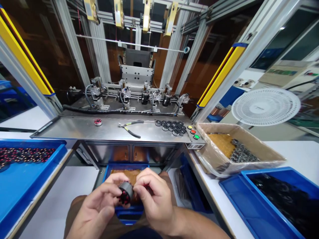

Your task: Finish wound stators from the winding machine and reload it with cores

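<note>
Mostly grey cylinder (128, 189), black-and-red end (124, 198), left hand (99, 203) grasping it, right hand (156, 196) pinching red wire (146, 186)

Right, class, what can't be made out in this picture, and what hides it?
In the head view:
What the right hand pinches: hidden by its own grip.
Part of the grey cylinder: behind the left hand.
Blue bin below: partly behind both hands.
Left blue tray: cut off by the left edge.
Label on the white fan: too small.
</note>
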Available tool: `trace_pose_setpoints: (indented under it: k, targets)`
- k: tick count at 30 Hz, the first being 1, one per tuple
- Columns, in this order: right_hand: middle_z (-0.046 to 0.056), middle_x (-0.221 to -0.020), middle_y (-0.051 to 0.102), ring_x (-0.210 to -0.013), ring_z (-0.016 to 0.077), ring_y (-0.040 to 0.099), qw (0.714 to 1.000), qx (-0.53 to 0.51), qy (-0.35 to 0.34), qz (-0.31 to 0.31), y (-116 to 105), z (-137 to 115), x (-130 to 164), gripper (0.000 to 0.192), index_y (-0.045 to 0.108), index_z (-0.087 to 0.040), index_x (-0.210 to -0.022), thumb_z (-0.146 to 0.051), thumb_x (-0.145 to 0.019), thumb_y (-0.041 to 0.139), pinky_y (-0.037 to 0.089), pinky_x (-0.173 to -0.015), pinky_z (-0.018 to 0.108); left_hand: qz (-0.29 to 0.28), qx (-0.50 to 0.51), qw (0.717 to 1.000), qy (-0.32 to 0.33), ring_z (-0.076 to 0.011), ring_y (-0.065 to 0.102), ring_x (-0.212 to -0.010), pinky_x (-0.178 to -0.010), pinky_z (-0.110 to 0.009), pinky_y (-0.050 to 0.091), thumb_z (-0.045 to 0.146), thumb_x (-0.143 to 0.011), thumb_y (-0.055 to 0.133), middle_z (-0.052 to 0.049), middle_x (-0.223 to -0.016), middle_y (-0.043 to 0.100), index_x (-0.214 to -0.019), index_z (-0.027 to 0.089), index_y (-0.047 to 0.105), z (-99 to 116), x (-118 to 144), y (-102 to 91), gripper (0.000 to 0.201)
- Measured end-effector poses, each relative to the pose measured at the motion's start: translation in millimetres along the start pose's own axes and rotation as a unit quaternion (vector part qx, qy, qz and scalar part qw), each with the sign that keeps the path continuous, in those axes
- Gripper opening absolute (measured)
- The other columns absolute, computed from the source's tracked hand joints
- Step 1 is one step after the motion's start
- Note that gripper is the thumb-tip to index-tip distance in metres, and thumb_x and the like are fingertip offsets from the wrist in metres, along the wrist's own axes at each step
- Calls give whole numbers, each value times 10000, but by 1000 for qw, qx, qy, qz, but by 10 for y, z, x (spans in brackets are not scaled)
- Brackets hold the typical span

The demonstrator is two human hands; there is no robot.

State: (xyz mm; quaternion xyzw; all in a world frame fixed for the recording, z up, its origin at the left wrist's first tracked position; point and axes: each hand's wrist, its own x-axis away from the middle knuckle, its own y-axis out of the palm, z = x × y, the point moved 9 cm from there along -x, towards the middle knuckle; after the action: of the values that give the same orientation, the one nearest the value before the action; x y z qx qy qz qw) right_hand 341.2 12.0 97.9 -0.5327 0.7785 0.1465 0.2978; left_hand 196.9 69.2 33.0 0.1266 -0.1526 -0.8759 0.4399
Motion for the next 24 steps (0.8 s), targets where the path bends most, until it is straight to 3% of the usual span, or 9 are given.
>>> trace_pose_setpoints:
  k: [4,7,10,12,14,16,19,22,24]
  targets:
    - [14,-668,583,-639,114,548,1000,-16,-11,-11,-6,-57,-53,173,594,-163,-751,-183,-922,581,462,-604,231,-15,-4,999,30,-234,593,-1205,-997,-330,487,331,-823,716,1,-1064,714,-877,301,651,48,4,-26,89]
    - [44,-707,623,-669,130,584,996,0,-84,-34,-8,-202,-60,154,608,-157,-822,-218,-953,553,502,-626,245,8,34,999,23,-252,585,-1232,-983,-317,494,395,-698,824,20,-1051,732,-959,339,650,50,-24,27,319]
    - [68,-748,642,-692,141,626,985,35,-158,-64,4,-316,-27,139,614,-155,-895,-231,-972,528,538,-622,238,1,59,996,-62,-194,685,-893,-769,-242,542,582,-623,808,-28,-932,724,-986,250,677,-63,-42,175,509]
    - [60,-751,639,-683,137,633,978,63,-184,-76,12,-351,-6,131,612,-169,-913,-234,-977,518,545,-605,227,-53,65,987,-134,-153,655,-668,-621,-232,520,616,-710,725,-34,-738,693,-933,186,682,-155,-12,336,487]
    - [43,-729,626,-651,132,614,974,84,-196,-71,3,-377,7,139,608,-183,-910,-245,-983,507,537,-591,232,-73,64,983,-157,-152,649,-608,-572,-240,509,558,-790,683,-29,-670,683,-942,182,669,-173,17,404,406]
    - [36,-709,615,-631,129,587,977,92,-185,-62,-3,-377,9,154,608,-181,-896,-254,-985,505,518,-584,237,-36,59,988,-137,-150,661,-624,-572,-236,519,497,-790,716,-13,-705,696,-997,220,654,-144,14,342,352]
    - [33,-703,606,-641,121,559,991,62,-108,-45,-8,-271,-4,177,610,-171,-848,-247,-979,518,482,-590,229,20,30,997,-65,-137,667,-649,-604,-229,547,456,-771,750,6,-770,695,-1003,267,657,-67,5,208,313]
    - [17,-679,574,-643,116,540,1000,-19,4,-17,-1,-56,15,229,596,-171,-763,-277,-961,551,451,-602,232,36,-69,995,58,-158,714,-756,-701,-264,599,306,-782,768,-2,-1001,697,-1010,313,663,82,13,141,251]
    - [-3,-654,534,-596,101,515,989,-101,103,-17,64,155,68,276,571,-170,-717,-323,-946,578,429,-570,226,37,-141,977,157,-189,730,-877,-748,-272,615,142,-770,758,-8,-1100,680,-1069,338,638,222,52,154,377]
